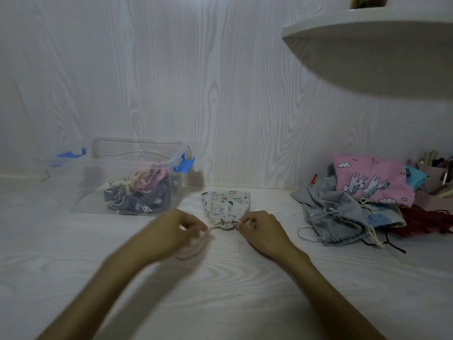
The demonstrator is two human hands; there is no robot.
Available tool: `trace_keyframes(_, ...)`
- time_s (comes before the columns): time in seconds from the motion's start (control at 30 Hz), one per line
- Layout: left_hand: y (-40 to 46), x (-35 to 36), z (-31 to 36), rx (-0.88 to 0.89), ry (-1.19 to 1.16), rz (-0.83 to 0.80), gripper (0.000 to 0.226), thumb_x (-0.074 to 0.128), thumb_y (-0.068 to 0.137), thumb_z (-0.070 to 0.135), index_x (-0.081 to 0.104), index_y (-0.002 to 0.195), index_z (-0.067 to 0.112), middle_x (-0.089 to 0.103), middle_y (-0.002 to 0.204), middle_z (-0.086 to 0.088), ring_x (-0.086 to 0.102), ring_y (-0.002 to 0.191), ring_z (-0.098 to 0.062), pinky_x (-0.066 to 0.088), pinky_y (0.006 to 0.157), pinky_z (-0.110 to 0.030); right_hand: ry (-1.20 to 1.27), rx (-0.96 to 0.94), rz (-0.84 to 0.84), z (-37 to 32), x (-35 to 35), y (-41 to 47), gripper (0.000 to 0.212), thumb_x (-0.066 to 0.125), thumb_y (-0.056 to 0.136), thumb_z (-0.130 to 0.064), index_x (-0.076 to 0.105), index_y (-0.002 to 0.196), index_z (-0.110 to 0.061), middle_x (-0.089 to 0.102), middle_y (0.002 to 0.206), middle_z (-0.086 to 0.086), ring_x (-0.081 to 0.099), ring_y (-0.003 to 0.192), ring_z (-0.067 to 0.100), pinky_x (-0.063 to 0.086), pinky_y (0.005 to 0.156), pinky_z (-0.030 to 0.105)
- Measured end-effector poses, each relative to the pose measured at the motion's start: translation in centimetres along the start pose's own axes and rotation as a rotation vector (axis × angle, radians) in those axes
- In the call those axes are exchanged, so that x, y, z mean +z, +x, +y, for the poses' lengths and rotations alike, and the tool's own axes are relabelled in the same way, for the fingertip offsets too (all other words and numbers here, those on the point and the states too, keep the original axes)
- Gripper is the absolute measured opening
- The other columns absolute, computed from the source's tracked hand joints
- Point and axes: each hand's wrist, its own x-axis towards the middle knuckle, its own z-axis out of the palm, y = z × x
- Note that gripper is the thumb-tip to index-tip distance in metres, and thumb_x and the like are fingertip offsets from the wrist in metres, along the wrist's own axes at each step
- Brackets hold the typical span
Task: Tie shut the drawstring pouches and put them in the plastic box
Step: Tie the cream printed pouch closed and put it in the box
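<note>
- Between the plastic box [127, 177] and the heap of untied pouches [353, 207], a printed pouch [225, 204] lies on the surface [232, 290], its gathered mouth toward the person.
- A cord end [241, 222] is pinched by the right hand [262, 233]; the blurred left hand [171, 231] appears curled round the other.
- Uneven pulling could drag the pouch sideways.
- A slipped cord could leave the mouth loose.

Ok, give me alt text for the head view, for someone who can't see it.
Both hands, left hand and right hand, pull the cords of a white printed pouch on a pale table. A clear plastic box with pouches stands left; untied pouches lie piled right.
</note>
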Motion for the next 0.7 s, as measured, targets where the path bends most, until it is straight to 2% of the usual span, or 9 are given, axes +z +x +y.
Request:
trace_keyframes(0.1, 0.9, 5.6, 1.0, -0.057, 0.118, -0.056, 0.027, 0.039, 0.095, 0.022, 0.063, 0.081, 0.022, 0.068, 0.09, -0.002, 0.063, 0.079, -0.018, 0.049, 0.074, -0.028, 0.001, -0.025, -0.027, -0.8, -0.2, 0.0, 0.017, 0.06, 0.088, -0.036, 0.071, 0.087, -0.023, 0.046, 0.054, -0.015, 0.042, 0.052, 0.0, 0.033, 0.051, 0.018)
trace_keyframes(0.17, 2.4, 7.2, 0.3, -0.122, 0.083, 0.078, 0.032, 0.034, 0.095, 0.027, 0.05, 0.069, 0.018, 0.061, 0.081, -0.005, 0.061, 0.084, -0.027, 0.046, 0.075, -0.035, 0.02, -0.032, -0.026, -1.4, -0.8, 0.3, 0.015, 0.061, 0.087, -0.036, 0.071, 0.084, -0.026, 0.051, 0.059, -0.017, 0.045, 0.057, -0.001, 0.034, 0.053, 0.018)
trace_keyframes(0.2, 3.0, 7.4, 0.3, -0.155, -0.013, 0.152, 0.034, 0.033, 0.096, 0.029, 0.051, 0.069, 0.018, 0.06, 0.081, -0.007, 0.06, 0.083, -0.028, 0.044, 0.072, -0.034, 0.031, -0.037, -0.02, -1.7, -1.1, 0.7, 0.014, 0.061, 0.086, -0.035, 0.071, 0.082, -0.027, 0.055, 0.063, -0.017, 0.049, 0.061, 0.0, 0.036, 0.056, 0.019)
trace_keyframes(0.3, 4.5, 6.6, 1.8, -0.192, -0.567, 0.346, 0.038, 0.033, 0.102, 0.029, 0.062, 0.083, 0.014, 0.06, 0.077, -0.007, 0.055, 0.072, -0.022, 0.037, 0.059, -0.027, 0.067, -0.061, -0.001, -2.8, -2.3, 2.1, 0.013, 0.061, 0.085, -0.033, 0.071, 0.077, -0.028, 0.061, 0.068, -0.012, 0.053, 0.065, 0.002, 0.04, 0.06, 0.022)
trace_keyframes(0.37, 5.2, 5.5, 2.9, -0.184, -0.833, 0.523, 0.034, 0.038, 0.101, 0.025, 0.057, 0.075, 0.014, 0.051, 0.066, 0.0, 0.045, 0.063, -0.015, 0.034, 0.054, -0.025, 0.085, -0.081, -0.013, -3.5, -2.8, 2.9, 0.014, 0.06, 0.085, -0.03, 0.072, 0.079, -0.026, 0.064, 0.07, -0.01, 0.055, 0.066, 0.002, 0.042, 0.062, 0.021)
trace_keyframes(0.47, 7.3, 3.8, 3.3, -0.143, -0.938, 0.71, 0.025, 0.048, 0.097, 0.026, 0.056, 0.076, 0.014, 0.044, 0.065, 0.0, 0.04, 0.062, -0.013, 0.037, 0.062, -0.03, 0.127, -0.091, -0.052, -4.6, -3.8, 4.7, 0.014, 0.061, 0.086, -0.028, 0.073, 0.081, -0.024, 0.069, 0.075, -0.005, 0.059, 0.067, 0.005, 0.044, 0.062, 0.016)
trace_keyframes(0.53, 8.7, 2.7, 3.7, -0.094, -0.95, 0.723, 0.018, 0.052, 0.095, 0.025, 0.063, 0.081, 0.021, 0.055, 0.07, 0.001, 0.05, 0.069, -0.012, 0.044, 0.075, -0.032, 0.147, -0.079, -0.072, -5.3, -4.6, 5.9, 0.013, 0.062, 0.086, -0.028, 0.072, 0.078, -0.025, 0.067, 0.068, -0.006, 0.057, 0.061, 0.005, 0.043, 0.057, 0.014)
trace_keyframes(0.6, 10.2, 1.7, 4.1, -0.04, -0.96, 0.713, 0.018, 0.053, 0.094, 0.025, 0.067, 0.083, 0.023, 0.064, 0.082, 0.0, 0.058, 0.081, -0.014, 0.046, 0.084, -0.031, 0.154, -0.075, -0.094, -5.9, -5.5, 7.1, 0.013, 0.063, 0.085, -0.029, 0.073, 0.078, -0.024, 0.061, 0.055, -0.014, 0.053, 0.052, -0.002, 0.04, 0.053, 0.012)
trace_keyframes(0.7, 11.7, 0.4, 4.0, -0.015, -0.952, 0.702, 0.02, 0.049, 0.096, 0.026, 0.069, 0.097, 0.024, 0.066, 0.097, 0.002, 0.061, 0.092, -0.01, 0.047, 0.082, -0.023, 0.186, -0.067, -0.124, -6.3, -6.7, 8.2, 0.015, 0.064, 0.085, -0.028, 0.074, 0.079, -0.019, 0.055, 0.048, -0.014, 0.047, 0.042, -0.002, 0.036, 0.05, 0.015)
